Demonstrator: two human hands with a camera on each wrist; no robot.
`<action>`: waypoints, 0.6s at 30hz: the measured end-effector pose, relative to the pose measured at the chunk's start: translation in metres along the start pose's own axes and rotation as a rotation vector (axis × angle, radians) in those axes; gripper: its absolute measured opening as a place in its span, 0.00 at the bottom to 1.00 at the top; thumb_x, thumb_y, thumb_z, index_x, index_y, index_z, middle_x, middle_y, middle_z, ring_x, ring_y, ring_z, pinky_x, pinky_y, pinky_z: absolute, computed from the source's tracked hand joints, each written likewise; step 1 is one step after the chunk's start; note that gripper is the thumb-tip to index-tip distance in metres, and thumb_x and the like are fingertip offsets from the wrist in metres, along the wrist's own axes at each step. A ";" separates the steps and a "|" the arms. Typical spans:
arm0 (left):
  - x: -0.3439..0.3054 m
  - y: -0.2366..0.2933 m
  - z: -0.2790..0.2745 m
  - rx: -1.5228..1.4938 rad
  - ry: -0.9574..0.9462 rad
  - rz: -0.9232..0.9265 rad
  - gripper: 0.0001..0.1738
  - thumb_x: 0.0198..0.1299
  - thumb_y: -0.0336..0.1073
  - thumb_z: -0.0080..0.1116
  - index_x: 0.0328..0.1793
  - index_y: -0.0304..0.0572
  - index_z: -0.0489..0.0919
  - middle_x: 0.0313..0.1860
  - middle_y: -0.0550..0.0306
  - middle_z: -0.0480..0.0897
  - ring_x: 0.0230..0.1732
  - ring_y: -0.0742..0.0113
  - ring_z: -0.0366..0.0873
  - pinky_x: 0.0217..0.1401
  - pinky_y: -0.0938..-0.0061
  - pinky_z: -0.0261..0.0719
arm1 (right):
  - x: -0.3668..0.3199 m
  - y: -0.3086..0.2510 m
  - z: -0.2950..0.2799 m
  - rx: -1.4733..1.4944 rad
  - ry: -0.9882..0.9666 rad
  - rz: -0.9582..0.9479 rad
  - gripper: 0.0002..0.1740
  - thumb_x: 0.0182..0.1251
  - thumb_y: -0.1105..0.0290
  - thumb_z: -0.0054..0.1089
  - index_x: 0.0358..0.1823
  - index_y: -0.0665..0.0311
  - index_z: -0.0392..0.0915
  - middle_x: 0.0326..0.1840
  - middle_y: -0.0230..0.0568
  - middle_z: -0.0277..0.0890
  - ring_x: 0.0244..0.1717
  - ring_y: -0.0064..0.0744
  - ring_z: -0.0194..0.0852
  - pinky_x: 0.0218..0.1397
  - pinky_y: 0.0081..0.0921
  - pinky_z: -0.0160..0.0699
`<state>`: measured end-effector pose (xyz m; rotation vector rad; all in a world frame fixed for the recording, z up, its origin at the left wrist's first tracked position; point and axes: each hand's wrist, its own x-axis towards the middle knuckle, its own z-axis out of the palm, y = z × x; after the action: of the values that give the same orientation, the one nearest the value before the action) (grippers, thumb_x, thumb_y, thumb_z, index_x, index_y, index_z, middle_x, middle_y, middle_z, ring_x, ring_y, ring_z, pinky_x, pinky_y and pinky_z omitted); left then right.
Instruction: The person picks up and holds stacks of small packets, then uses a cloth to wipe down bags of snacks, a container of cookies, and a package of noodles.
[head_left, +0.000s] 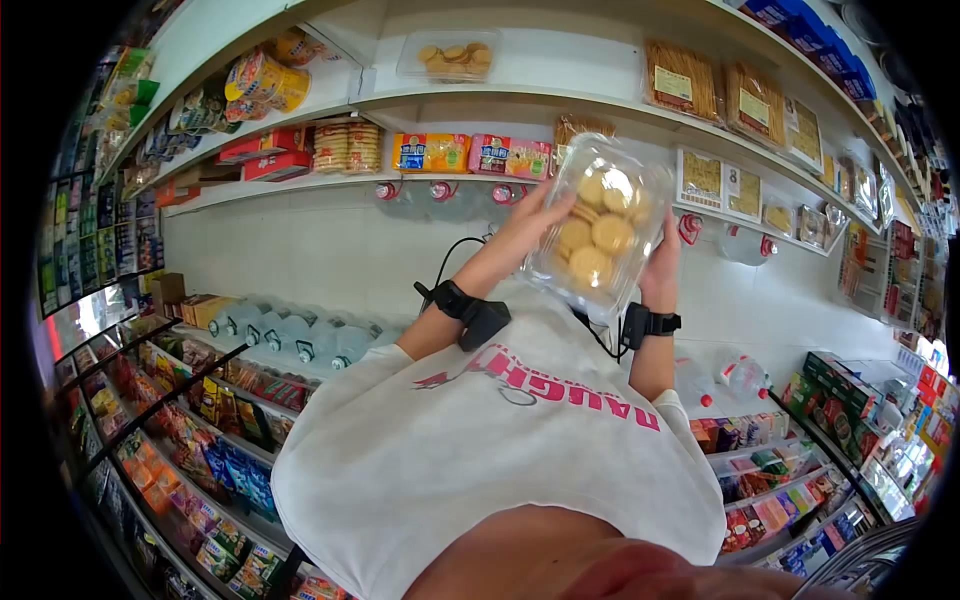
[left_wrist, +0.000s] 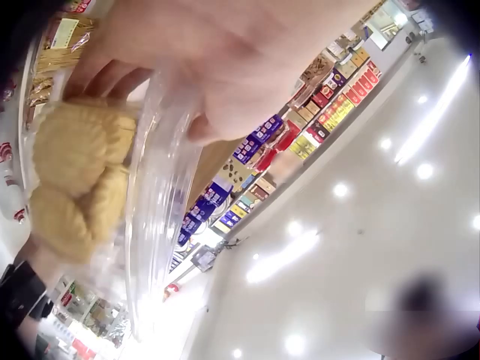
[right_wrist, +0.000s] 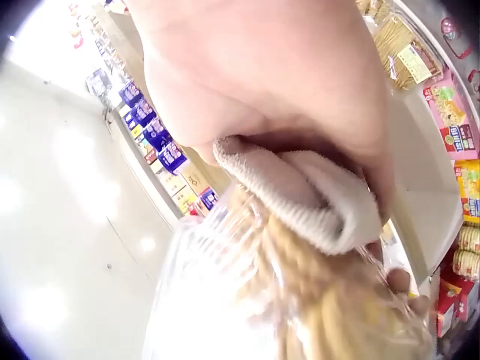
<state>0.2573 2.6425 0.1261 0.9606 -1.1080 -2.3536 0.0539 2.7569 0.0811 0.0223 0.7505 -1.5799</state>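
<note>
A transparent plastic box (head_left: 555, 262) of round golden cookies (head_left: 612, 235) is held up in front of the chest, tilted, between both hands. My left hand (head_left: 530, 222) grips its left side, with the thumb over the near face. On the right side, my right hand (head_left: 661, 262) holds the box with its fingers partly hidden. A folded whitish, fuzzy cloth (right_wrist: 300, 199) is tucked in the right hand against the box in the right wrist view. Scalloped edges show on the cookies (left_wrist: 71, 150) in the left wrist view.
Above the hands, a shelf (head_left: 560, 100) bears another cookie box (head_left: 447, 56) and packs of dry noodles (head_left: 682, 82). Coloured packets (head_left: 432, 153) sit one level lower. Large plastic bottles (head_left: 290, 330) stand at the left, above racks of snack packets (head_left: 235, 400).
</note>
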 end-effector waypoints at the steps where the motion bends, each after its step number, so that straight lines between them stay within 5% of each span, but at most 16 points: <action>1: 0.002 0.005 -0.003 -0.030 0.079 0.019 0.38 0.71 0.48 0.53 0.79 0.37 0.55 0.72 0.52 0.67 0.72 0.68 0.63 0.70 0.74 0.64 | 0.000 0.005 0.006 0.038 0.024 0.014 0.33 0.76 0.44 0.42 0.71 0.61 0.64 0.68 0.45 0.69 0.67 0.43 0.69 0.69 0.45 0.68; 3: 0.014 0.003 -0.020 0.056 0.220 0.113 0.36 0.72 0.49 0.51 0.78 0.37 0.56 0.72 0.52 0.66 0.71 0.68 0.63 0.72 0.74 0.60 | -0.006 0.016 0.019 0.110 0.069 0.048 0.31 0.77 0.46 0.41 0.71 0.59 0.64 0.67 0.44 0.70 0.64 0.42 0.71 0.68 0.43 0.70; 6: 0.017 0.014 -0.036 -0.020 0.234 0.267 0.37 0.72 0.46 0.49 0.79 0.34 0.51 0.73 0.51 0.63 0.72 0.66 0.61 0.74 0.73 0.57 | -0.013 0.033 0.028 -0.278 0.170 0.079 0.33 0.73 0.52 0.54 0.72 0.62 0.60 0.68 0.38 0.67 0.67 0.33 0.67 0.68 0.35 0.69; 9: 0.039 -0.013 -0.053 0.273 0.390 0.541 0.35 0.70 0.42 0.52 0.76 0.35 0.53 0.68 0.47 0.66 0.69 0.58 0.64 0.69 0.65 0.65 | -0.004 0.048 0.055 -0.475 0.301 0.055 0.35 0.71 0.56 0.60 0.72 0.64 0.59 0.67 0.36 0.67 0.65 0.30 0.68 0.66 0.31 0.71; 10: 0.034 -0.009 -0.057 0.307 0.301 0.489 0.43 0.70 0.43 0.52 0.80 0.36 0.41 0.74 0.46 0.59 0.72 0.60 0.61 0.73 0.70 0.61 | 0.002 0.052 0.060 -0.475 0.327 0.021 0.35 0.70 0.55 0.61 0.71 0.64 0.60 0.67 0.36 0.67 0.65 0.31 0.68 0.65 0.31 0.71; 14: 0.032 -0.014 -0.071 -0.023 0.155 0.368 0.58 0.63 0.44 0.62 0.81 0.41 0.27 0.70 0.46 0.63 0.65 0.57 0.71 0.61 0.67 0.77 | 0.021 0.059 0.083 -0.491 0.405 -0.119 0.32 0.70 0.55 0.57 0.69 0.66 0.63 0.65 0.37 0.70 0.63 0.34 0.70 0.65 0.34 0.72; 18: 0.019 0.022 -0.093 -0.129 0.250 -0.014 0.60 0.61 0.49 0.64 0.81 0.44 0.29 0.68 0.47 0.66 0.62 0.57 0.74 0.57 0.66 0.80 | 0.026 0.057 0.074 -0.389 0.540 -0.220 0.31 0.66 0.56 0.55 0.67 0.65 0.65 0.64 0.40 0.71 0.63 0.36 0.71 0.65 0.35 0.72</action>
<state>0.3114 2.5685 0.0919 1.1782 -0.8460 -2.2103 0.1310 2.7011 0.1023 0.0862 1.5189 -1.6245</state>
